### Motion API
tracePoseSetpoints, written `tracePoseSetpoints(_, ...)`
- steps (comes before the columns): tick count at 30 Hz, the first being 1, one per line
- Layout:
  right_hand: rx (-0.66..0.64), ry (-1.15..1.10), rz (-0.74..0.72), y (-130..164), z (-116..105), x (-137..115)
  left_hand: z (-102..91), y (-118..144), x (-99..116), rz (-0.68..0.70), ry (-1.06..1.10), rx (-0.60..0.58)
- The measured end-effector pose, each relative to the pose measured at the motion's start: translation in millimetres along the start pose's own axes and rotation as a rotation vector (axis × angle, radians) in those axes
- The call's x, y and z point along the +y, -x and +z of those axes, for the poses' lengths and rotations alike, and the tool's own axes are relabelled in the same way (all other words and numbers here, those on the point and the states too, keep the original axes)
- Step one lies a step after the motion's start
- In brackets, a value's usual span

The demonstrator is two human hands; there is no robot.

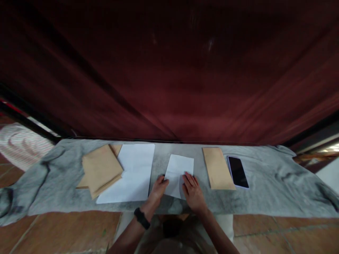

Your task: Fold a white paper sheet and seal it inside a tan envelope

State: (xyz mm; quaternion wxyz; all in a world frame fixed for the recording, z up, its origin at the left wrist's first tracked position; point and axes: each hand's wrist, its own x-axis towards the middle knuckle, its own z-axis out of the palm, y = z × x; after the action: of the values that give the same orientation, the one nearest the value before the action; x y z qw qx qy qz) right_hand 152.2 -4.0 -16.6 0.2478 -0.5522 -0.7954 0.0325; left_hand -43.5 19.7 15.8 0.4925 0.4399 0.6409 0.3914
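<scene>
Left hand: The left hand (158,188) lay palm down and loosely spread, fingertips pressed on the lower left edge of a folded white sheet (179,173); it gripped nothing. A dark watch (141,218) circled that wrist.

Right hand: The right hand (193,192) rested flat and open, fingers extended onto the sheet's lower right part, pinning rather than grasping it.

Folded sheet: The small white sheet sat between the two hands at the near middle of the table, slightly tilted, its far edge free of both hands.

Larger paper: A bigger white paper (131,173) lay just left of the folded sheet, apart from it, with the left hand near its lower right corner.

Brown stack: A stack of brown envelopes (100,170) lay fanned at the left, overlapping the larger paper's left edge.

Single envelope: One brown envelope (217,168) lay to the right of the folded sheet, near but apart from the right hand.

Phone: A dark-screened phone (237,171) lay just beside that envelope, on its right edge.

Surface: A grey cloth (275,187) covered the table, rumpled toward both ends.

Backdrop: A dark red curtain (169,70) hung behind the table.
</scene>
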Motion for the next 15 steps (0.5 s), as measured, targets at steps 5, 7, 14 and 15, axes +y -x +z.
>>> tracePoseSetpoints(5, 0.007, 0.008, -0.018, 2.7, -3.1, 3.6, 6.5, 6.7, 5.2, -0.077, 0.076, -0.027)
tracePoseSetpoints(7, 0.005, 0.02, -0.025, -2.0, -4.6, -1.0, 5.5, 5.5, 6.6, -0.074, 0.029, -0.082)
tracePoseSetpoints(14, -0.054, 0.086, -0.03, 1.0, -1.7, -11.1, -8.5, 18.9, 10.5, 0.101, -0.671, 0.091)
tracePoseSetpoints(15, -0.062, 0.096, -0.033, 2.1, -1.2, -10.6, -7.3, 20.7, 13.3, 0.185, -0.814, 0.147)
